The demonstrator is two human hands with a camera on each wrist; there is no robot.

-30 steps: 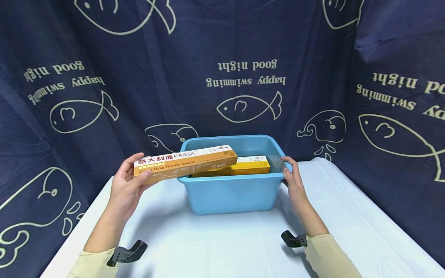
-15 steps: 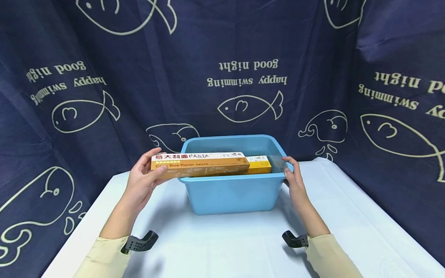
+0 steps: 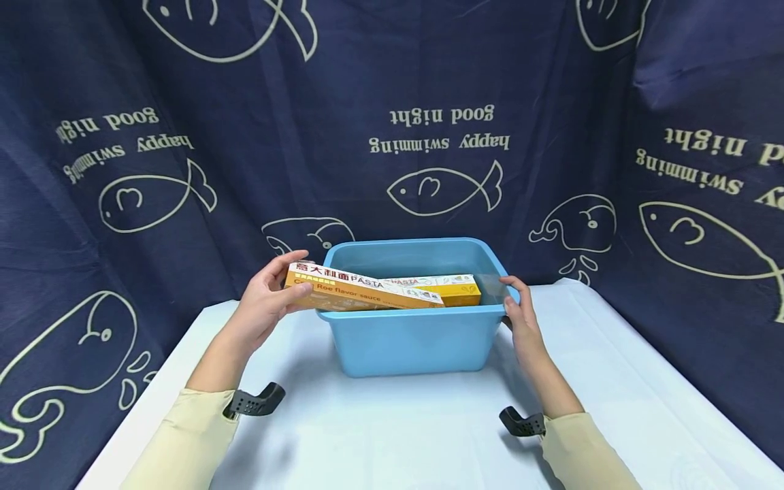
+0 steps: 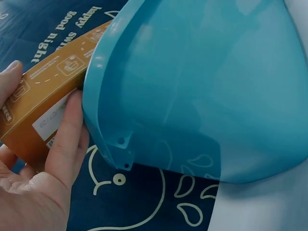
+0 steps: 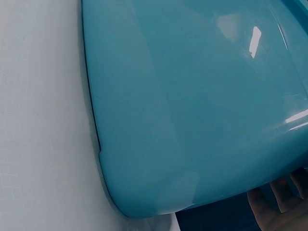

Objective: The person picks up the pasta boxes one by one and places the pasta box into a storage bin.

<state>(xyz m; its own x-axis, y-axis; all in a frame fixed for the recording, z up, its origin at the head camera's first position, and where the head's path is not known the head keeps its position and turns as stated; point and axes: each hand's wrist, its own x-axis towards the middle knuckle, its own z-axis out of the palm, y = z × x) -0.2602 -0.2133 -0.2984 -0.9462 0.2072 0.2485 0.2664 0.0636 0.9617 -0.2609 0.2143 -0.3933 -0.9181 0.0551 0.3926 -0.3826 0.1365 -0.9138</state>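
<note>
An orange pasta box (image 3: 343,294) with a white printed top is held at its left end by my left hand (image 3: 265,299), thumb on the front side and fingers behind. Its right end dips over the front rim into the blue plastic bin (image 3: 416,344). In the left wrist view the orange box (image 4: 50,89) crosses the bin's rim, with fingers along its underside. A yellow pasta box (image 3: 459,292) lies inside the bin, its left part hidden behind the orange one. My right hand (image 3: 522,320) grips the bin's right rim; its fingertips (image 5: 262,209) show at the lower right in the right wrist view.
The bin stands on a table with a white cloth (image 3: 380,429). Close behind and on both sides hangs a dark blue curtain (image 3: 343,136) with fish and whale drawings. Each wrist wears a black strap mount (image 3: 254,401).
My left hand has moved right with the orange pasta box, bringing it over the bin. The box's right end has tipped down into the bin. My right hand stays on the rim.
</note>
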